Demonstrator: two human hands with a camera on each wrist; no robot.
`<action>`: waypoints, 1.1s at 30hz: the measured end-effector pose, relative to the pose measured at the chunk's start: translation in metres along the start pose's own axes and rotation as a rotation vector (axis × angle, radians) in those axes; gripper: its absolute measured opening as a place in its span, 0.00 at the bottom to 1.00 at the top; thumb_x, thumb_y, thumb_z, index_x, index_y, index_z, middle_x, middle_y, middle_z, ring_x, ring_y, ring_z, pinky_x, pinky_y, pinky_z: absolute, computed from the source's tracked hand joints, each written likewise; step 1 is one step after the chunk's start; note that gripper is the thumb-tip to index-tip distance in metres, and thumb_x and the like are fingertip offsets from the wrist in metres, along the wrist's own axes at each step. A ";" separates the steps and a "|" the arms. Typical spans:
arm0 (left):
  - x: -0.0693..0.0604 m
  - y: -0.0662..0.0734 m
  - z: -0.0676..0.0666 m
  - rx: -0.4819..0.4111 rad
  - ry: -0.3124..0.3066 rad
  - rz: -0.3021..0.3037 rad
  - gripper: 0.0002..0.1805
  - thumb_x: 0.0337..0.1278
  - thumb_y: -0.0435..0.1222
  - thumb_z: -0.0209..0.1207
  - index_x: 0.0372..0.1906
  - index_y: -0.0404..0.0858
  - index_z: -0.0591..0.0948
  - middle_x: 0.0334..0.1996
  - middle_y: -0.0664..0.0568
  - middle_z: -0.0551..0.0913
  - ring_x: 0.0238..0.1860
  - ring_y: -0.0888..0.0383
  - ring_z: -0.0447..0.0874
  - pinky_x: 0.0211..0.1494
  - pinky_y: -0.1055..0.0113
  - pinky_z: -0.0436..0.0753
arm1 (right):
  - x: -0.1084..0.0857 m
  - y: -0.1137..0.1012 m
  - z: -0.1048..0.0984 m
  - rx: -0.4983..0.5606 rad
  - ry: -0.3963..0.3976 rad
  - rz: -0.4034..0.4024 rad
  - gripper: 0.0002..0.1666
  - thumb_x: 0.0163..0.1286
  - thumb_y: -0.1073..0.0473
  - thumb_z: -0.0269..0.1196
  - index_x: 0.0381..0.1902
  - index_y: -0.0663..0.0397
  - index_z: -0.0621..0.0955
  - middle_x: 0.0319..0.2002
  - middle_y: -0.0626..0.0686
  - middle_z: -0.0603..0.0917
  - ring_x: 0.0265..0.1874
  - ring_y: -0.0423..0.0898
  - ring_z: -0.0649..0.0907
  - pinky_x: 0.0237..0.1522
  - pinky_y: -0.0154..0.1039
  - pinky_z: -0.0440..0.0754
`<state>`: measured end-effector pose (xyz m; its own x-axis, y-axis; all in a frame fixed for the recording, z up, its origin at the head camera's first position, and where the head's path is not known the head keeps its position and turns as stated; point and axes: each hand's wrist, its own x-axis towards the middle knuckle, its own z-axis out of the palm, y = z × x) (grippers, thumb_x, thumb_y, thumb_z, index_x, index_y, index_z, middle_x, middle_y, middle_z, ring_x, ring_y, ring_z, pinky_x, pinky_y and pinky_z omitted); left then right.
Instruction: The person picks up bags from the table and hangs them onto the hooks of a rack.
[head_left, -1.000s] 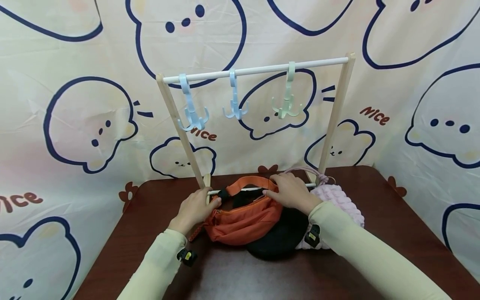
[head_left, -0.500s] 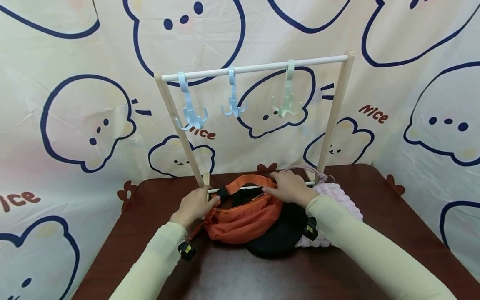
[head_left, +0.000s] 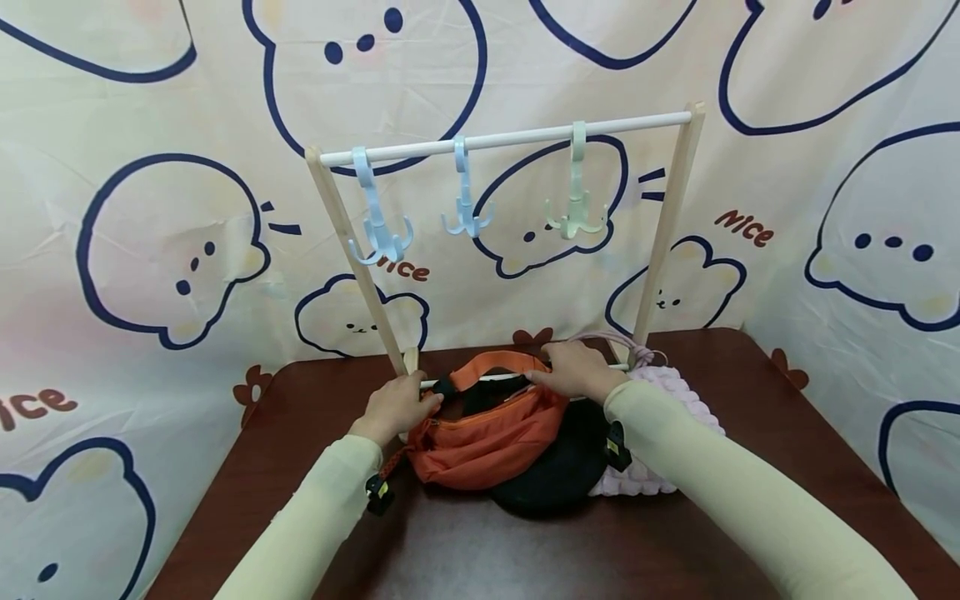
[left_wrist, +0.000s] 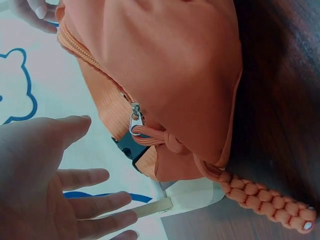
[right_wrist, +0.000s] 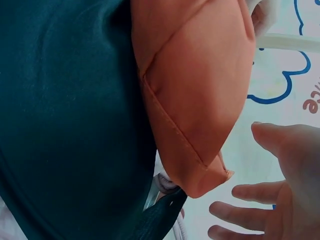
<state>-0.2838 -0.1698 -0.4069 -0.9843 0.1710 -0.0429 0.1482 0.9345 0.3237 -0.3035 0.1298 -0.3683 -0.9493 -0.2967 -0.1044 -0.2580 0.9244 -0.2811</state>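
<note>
An orange waist bag (head_left: 487,450) leans over a black rounded bag (head_left: 555,471) on the dark wooden table. Its orange strap (head_left: 502,362) arches up at the back, and a braided orange cord (left_wrist: 270,200) hangs from the zipper end. My left hand (head_left: 393,408) is at the bag's left end, beside the black buckle (left_wrist: 131,150); the left wrist view has its fingers extended around nothing. At the bag's right end is my right hand (head_left: 581,372), fingers apart and extended in the right wrist view (right_wrist: 295,175). Whether either hand touches the bag is unclear.
Behind the bags stands a wooden rack with a white top bar (head_left: 517,139). Two blue hooks (head_left: 384,237) and a pale green hook (head_left: 576,212) hang from it. A pink quilted bag (head_left: 678,392) lies at the right, partly behind the black one. Printed cloth surrounds the table.
Both wrists have shifted slightly, the left one a little to the right and up. The bags lie as before, and the hands stay by the orange bag's ends.
</note>
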 end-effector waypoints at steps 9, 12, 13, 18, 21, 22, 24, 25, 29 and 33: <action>0.008 -0.003 0.002 0.036 -0.007 -0.026 0.31 0.71 0.51 0.57 0.68 0.35 0.73 0.58 0.38 0.83 0.53 0.43 0.85 0.53 0.44 0.83 | 0.005 0.003 0.004 0.051 -0.034 0.008 0.38 0.76 0.38 0.55 0.71 0.59 0.71 0.67 0.61 0.78 0.63 0.58 0.80 0.55 0.56 0.81; 0.011 -0.005 0.003 0.038 -0.023 -0.027 0.31 0.71 0.51 0.57 0.68 0.35 0.73 0.59 0.38 0.83 0.53 0.43 0.85 0.53 0.44 0.83 | 0.005 0.005 0.005 0.074 -0.047 0.011 0.36 0.76 0.39 0.55 0.70 0.59 0.73 0.66 0.61 0.79 0.60 0.57 0.82 0.52 0.54 0.82; 0.012 -0.005 0.003 0.038 -0.029 -0.026 0.31 0.71 0.51 0.57 0.68 0.35 0.73 0.59 0.39 0.83 0.53 0.43 0.85 0.53 0.44 0.82 | 0.005 0.005 0.005 0.077 -0.049 0.012 0.36 0.76 0.39 0.55 0.69 0.59 0.74 0.66 0.61 0.79 0.59 0.56 0.82 0.52 0.53 0.82; 0.018 -0.004 0.001 0.036 -0.048 -0.012 0.30 0.71 0.51 0.57 0.68 0.36 0.73 0.60 0.39 0.82 0.54 0.44 0.85 0.54 0.44 0.82 | 0.004 0.008 0.005 0.074 -0.039 0.015 0.34 0.76 0.40 0.56 0.68 0.59 0.75 0.64 0.60 0.80 0.58 0.55 0.82 0.54 0.54 0.82; 0.023 -0.004 0.001 0.037 -0.053 -0.012 0.30 0.71 0.51 0.57 0.68 0.36 0.73 0.60 0.40 0.82 0.55 0.44 0.84 0.55 0.44 0.82 | 0.004 0.009 0.004 0.067 -0.019 0.016 0.34 0.76 0.41 0.57 0.67 0.59 0.75 0.64 0.60 0.81 0.57 0.55 0.83 0.56 0.55 0.81; 0.024 -0.004 0.000 0.034 -0.057 -0.013 0.30 0.71 0.51 0.57 0.68 0.36 0.73 0.60 0.39 0.82 0.55 0.43 0.84 0.56 0.43 0.82 | 0.004 0.009 0.004 0.067 -0.013 0.017 0.33 0.76 0.42 0.57 0.67 0.59 0.76 0.63 0.60 0.81 0.56 0.55 0.83 0.57 0.55 0.81; 0.025 -0.005 0.000 0.022 -0.070 -0.016 0.31 0.71 0.51 0.57 0.69 0.36 0.72 0.61 0.39 0.81 0.56 0.43 0.84 0.57 0.43 0.81 | 0.004 0.008 0.003 0.063 -0.003 0.018 0.33 0.76 0.42 0.58 0.67 0.60 0.76 0.62 0.60 0.82 0.54 0.54 0.84 0.56 0.54 0.82; 0.026 -0.006 0.001 0.015 -0.078 -0.018 0.31 0.71 0.51 0.56 0.69 0.36 0.72 0.62 0.38 0.81 0.57 0.43 0.83 0.57 0.43 0.81 | 0.004 0.008 0.003 0.063 0.000 0.021 0.33 0.75 0.42 0.58 0.66 0.60 0.76 0.62 0.60 0.82 0.54 0.54 0.84 0.55 0.53 0.82; 0.027 -0.009 0.003 -0.019 -0.109 -0.034 0.32 0.72 0.51 0.56 0.70 0.35 0.71 0.63 0.37 0.80 0.58 0.42 0.83 0.59 0.42 0.80 | 0.004 0.006 0.004 0.065 0.006 0.016 0.31 0.75 0.43 0.59 0.65 0.60 0.77 0.60 0.60 0.83 0.51 0.53 0.85 0.53 0.52 0.83; 0.029 -0.011 0.006 -0.031 -0.117 -0.043 0.32 0.72 0.50 0.57 0.70 0.34 0.72 0.61 0.37 0.81 0.55 0.42 0.84 0.57 0.42 0.81 | 0.005 0.004 0.006 0.052 0.015 0.015 0.30 0.75 0.44 0.59 0.64 0.59 0.78 0.60 0.60 0.83 0.54 0.54 0.84 0.54 0.53 0.83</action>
<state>-0.3136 -0.1726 -0.4176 -0.9717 0.1677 -0.1666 0.1012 0.9319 0.3483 -0.3082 0.1310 -0.3758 -0.9556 -0.2792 -0.0947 -0.2346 0.9147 -0.3291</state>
